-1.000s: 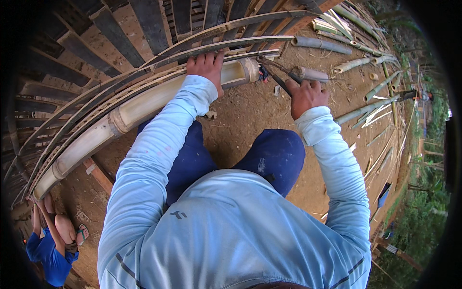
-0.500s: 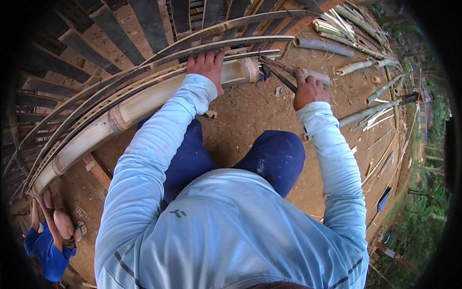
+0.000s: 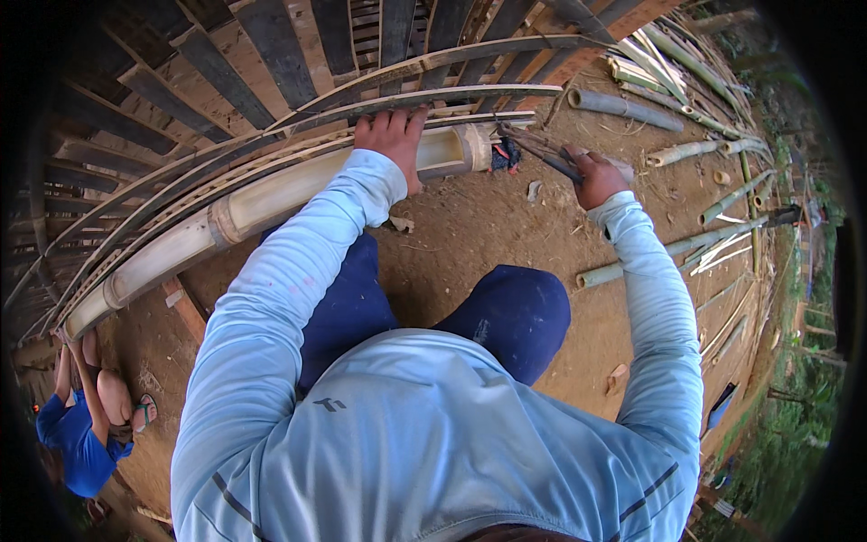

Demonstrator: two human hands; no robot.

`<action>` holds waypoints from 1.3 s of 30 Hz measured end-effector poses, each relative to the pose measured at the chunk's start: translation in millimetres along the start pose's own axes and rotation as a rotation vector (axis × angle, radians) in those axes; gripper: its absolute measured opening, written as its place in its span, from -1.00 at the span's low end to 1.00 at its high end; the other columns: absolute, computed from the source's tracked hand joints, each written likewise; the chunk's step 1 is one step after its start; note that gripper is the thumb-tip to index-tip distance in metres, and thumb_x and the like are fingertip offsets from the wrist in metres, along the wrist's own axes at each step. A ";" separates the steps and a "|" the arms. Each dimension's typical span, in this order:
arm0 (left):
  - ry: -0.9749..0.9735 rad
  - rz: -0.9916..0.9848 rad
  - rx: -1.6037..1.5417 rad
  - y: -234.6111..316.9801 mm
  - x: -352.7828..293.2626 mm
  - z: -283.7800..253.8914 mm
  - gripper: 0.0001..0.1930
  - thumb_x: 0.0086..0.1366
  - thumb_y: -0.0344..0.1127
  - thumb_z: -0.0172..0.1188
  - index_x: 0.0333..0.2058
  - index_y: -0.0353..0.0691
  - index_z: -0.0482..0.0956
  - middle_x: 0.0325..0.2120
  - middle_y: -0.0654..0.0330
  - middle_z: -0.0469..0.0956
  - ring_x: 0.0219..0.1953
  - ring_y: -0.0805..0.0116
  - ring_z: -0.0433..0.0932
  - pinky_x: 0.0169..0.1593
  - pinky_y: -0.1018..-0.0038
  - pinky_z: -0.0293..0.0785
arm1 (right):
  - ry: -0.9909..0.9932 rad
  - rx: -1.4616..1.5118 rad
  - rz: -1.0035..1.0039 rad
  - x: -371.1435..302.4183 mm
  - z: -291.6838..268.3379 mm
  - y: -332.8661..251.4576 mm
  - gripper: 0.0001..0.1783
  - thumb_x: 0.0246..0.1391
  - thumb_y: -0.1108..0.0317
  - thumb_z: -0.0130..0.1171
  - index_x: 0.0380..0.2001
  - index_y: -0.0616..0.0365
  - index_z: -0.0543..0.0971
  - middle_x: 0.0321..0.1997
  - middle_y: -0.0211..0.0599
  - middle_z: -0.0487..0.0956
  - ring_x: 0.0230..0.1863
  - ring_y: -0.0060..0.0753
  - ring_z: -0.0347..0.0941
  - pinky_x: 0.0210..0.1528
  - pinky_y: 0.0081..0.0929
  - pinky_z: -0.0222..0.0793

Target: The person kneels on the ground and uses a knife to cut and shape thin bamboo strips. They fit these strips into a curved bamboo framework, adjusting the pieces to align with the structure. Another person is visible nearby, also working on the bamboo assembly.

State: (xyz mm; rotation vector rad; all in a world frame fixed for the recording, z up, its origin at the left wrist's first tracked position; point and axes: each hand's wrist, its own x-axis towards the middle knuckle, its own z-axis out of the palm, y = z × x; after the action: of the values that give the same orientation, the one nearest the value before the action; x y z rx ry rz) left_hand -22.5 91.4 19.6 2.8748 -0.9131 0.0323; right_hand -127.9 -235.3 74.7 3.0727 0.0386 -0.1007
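A long split bamboo pole (image 3: 262, 200), its pale hollow facing up, runs from the lower left to just beyond my left hand. My left hand (image 3: 393, 144) grips its upper edge near the right end, fingers curled over the rim. Off to the right, my right hand (image 3: 596, 178) is closed round a dark two-armed tool (image 3: 551, 158) whose arms meet beside the bamboo's end; its exact kind is unclear. A pale rounded piece shows just behind that hand. A small dark and red bundle (image 3: 504, 155) lies at the pole's end.
Dark slats (image 3: 203, 77) and bent bamboo strips form a frame along the top left. Bamboo poles (image 3: 623, 108) and split lengths lie on the dirt floor at right. At lower left a person in blue (image 3: 79, 443) has both hands at the split pole's far end.
My right hand has moved right and slightly toward me with the tool, uncovering more of a pole on the ground. My left hand keeps its grip on the split bamboo.
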 end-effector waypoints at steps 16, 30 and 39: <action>0.047 0.002 0.017 1.3 -1.5 5.1 0.12 -0.39 -0.14 0.43 0.25 -0.07 0.07 0.06 0.09 0.30 0.10 0.12 0.28 0.18 0.08 0.09 | 0.022 0.161 -0.201 21.1 10.7 37.0 -0.42 -0.11 0.46 0.11 0.08 -0.04 0.40 -0.23 -0.05 0.54 -0.19 0.10 0.48 -0.15 -0.18 0.44; 0.053 -0.007 -0.001 2.9 -7.0 -1.4 0.02 -0.31 -0.22 0.40 0.23 -0.11 0.12 0.05 0.09 0.31 0.07 0.15 0.30 0.17 0.07 0.10 | -0.908 1.511 0.623 -0.2 -22.2 -4.4 -0.62 0.15 0.28 0.08 0.01 0.13 0.32 -0.33 -0.20 0.54 -0.45 -0.29 0.51 -0.44 -0.23 0.50; 0.155 0.020 -0.045 -1.0 -7.2 3.6 0.01 -0.25 -0.02 0.45 0.20 -0.15 0.16 0.09 0.07 0.27 0.12 0.10 0.26 0.20 0.06 0.04 | -0.743 1.255 0.600 1.0 -21.4 -26.2 -0.61 0.17 0.28 0.03 0.03 0.13 0.28 -0.26 -0.22 0.53 -0.50 -0.24 0.55 -0.52 -0.27 0.53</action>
State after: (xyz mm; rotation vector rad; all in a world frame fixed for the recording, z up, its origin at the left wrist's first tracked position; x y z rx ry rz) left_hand -27.9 95.8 15.6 2.7753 -0.9012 0.2300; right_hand -126.3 -207.7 94.3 3.5794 -1.4536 -1.7769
